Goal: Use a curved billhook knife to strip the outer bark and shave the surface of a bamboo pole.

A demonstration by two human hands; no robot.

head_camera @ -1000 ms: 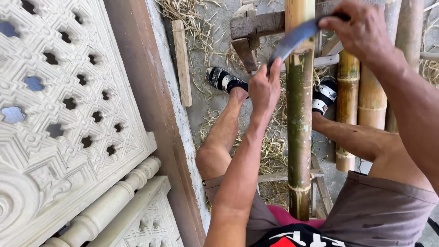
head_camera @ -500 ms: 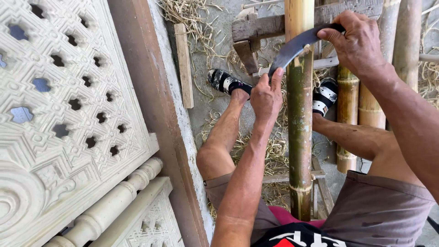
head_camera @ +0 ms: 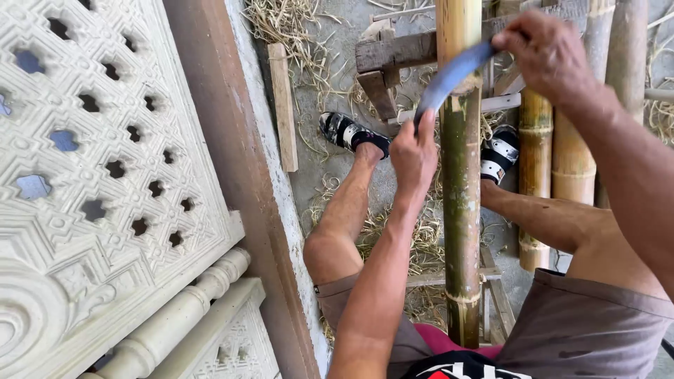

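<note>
Bamboo pole [head_camera: 460,210] upright between knees | curved blade [head_camera: 449,78] across it, slid lower since a second ago: green skin being pared | right hand [head_camera: 544,52] clenched on handle | left hand [head_camera: 414,154] pinching blade tip

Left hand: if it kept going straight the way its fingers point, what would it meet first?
The left hand points up-frame, fingertips at the tip of the curved grey blade. The blade comes first; past it, the weathered wooden block on the ground, though depth is unclear.
</note>
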